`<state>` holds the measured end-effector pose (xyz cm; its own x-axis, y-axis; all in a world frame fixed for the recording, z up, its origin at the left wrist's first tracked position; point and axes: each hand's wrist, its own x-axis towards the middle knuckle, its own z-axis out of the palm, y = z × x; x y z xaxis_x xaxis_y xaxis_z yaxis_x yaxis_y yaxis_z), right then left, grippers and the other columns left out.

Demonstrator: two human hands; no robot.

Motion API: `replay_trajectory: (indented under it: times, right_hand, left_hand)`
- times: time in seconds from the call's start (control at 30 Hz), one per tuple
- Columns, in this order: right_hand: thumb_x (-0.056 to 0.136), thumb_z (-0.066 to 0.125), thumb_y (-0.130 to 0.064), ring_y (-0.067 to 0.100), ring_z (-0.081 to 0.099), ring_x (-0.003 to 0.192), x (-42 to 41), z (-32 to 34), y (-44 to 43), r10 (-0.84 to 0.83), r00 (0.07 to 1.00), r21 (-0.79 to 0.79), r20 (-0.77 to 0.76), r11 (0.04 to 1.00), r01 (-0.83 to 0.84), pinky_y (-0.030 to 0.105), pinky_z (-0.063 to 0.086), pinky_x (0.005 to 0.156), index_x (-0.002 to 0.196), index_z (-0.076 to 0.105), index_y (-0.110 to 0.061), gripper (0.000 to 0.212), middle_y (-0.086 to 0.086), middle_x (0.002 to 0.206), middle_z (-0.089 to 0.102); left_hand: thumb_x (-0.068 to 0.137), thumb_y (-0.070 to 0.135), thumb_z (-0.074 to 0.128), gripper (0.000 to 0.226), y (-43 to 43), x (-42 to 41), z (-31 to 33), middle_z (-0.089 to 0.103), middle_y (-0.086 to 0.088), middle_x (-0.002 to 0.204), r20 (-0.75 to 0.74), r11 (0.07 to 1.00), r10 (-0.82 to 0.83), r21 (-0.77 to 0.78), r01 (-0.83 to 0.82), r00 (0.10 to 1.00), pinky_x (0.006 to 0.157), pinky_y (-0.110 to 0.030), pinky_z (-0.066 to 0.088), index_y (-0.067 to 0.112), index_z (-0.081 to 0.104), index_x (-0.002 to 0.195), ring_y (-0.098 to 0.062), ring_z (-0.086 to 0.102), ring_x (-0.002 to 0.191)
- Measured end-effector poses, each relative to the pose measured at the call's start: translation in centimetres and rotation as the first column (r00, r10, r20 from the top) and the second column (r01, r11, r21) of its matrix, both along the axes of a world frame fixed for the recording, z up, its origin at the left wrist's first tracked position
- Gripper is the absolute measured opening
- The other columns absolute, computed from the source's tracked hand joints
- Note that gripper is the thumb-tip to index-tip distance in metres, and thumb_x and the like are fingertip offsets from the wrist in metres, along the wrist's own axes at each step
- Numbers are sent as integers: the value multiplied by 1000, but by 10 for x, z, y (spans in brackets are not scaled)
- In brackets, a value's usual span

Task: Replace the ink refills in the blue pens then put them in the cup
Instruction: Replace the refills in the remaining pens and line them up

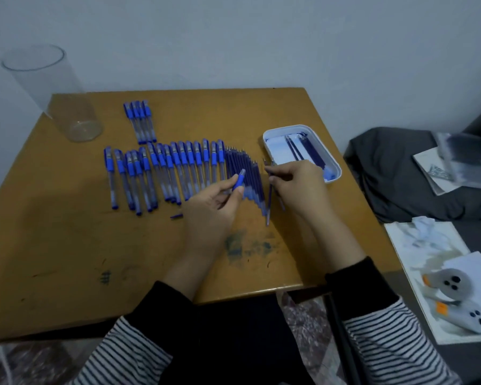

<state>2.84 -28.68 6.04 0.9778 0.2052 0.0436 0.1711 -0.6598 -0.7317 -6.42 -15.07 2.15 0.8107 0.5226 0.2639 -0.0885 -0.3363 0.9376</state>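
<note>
A long row of capped blue pens (164, 173) lies across the middle of the wooden table (67, 245), with a smaller group of pens (141, 120) behind it. A fan of dark blue ink refills (247, 173) lies to the right of the row. My left hand (208, 215) holds an open blue pen barrel (239, 181) by its grip. My right hand (297, 187) pinches a thin refill (267, 166), its tip pointing left toward the barrel. A tall clear plastic cup (53, 93) stands at the far left, with nothing visible inside.
A white tray (331, 159) with a few refills sits at the table's right. A small blue pen part (177, 216) lies by my left hand. Ink smears mark the tabletop near me. Right of the table are grey cloth (400, 173), papers and two grey controllers (450, 284).
</note>
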Motion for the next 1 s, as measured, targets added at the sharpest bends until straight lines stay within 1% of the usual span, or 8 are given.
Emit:
replay_trajectory:
  times: [0.03,0.13,0.27,0.43,0.57,0.73,0.8,1.0]
  right_hand:
    - [95,61,-7,-2,63,79,-2,-2,3,-7,1000,-18,16,1000,8,8,41,74,117,72,-11,25,6,112,73]
    - [97,57,-7,16,64,107,-6,-4,12,-14,999,-78,41,997,17,5,33,81,120,69,-5,26,10,119,70]
    - [101,49,-11,23,61,115,-4,-7,22,11,1000,-206,0,978,-10,22,43,97,128,64,-7,31,11,125,66]
    - [102,48,-12,26,61,112,-5,-12,28,25,1000,-285,8,958,-22,28,46,94,129,63,-8,31,14,123,65]
    - [100,53,-11,21,63,109,-13,-11,19,20,992,-162,124,987,1,21,45,88,122,68,-6,27,12,118,69]
    - [96,61,-12,6,61,88,1,-3,-4,-89,979,43,183,996,83,16,51,80,113,73,-10,21,2,105,73]
    - [95,61,-11,6,63,94,14,0,-17,-123,977,24,175,992,120,9,47,80,116,72,-10,23,2,110,72]
    - [92,65,-11,16,65,100,48,-3,-40,-89,993,-128,72,987,97,22,49,87,109,74,-8,19,6,106,72]
  left_hand:
    - [90,12,75,29,-2,1,-2,75,2,105,0,1000,12,-24,-12,1000,87,-20,57,12,72,119,0,71,94]
    - [92,19,74,32,-3,1,-5,76,7,105,-23,1000,10,5,-10,1000,90,-31,59,18,70,123,-3,71,97]
    - [92,20,73,33,-3,1,-7,74,11,107,-36,1000,11,0,-11,999,90,-34,59,23,68,124,-3,71,99]
    - [91,16,74,33,-3,3,-6,74,4,112,-21,1000,9,9,-9,1000,92,-31,58,16,69,124,-3,70,101]
    - [91,11,73,33,-4,6,-5,73,3,112,19,1000,-13,4,13,1000,91,-23,57,11,69,124,-1,70,100]
    - [90,7,73,33,-7,14,-6,71,8,110,66,999,-17,-34,19,998,90,-20,56,5,68,123,-1,70,102]
    - [90,6,72,33,-10,18,-6,70,8,109,77,999,-25,-34,27,997,89,-19,56,5,68,123,-1,70,100]
    - [91,9,73,33,-15,22,-8,72,4,110,58,998,-42,-40,44,997,88,-18,56,9,68,123,-1,70,100]
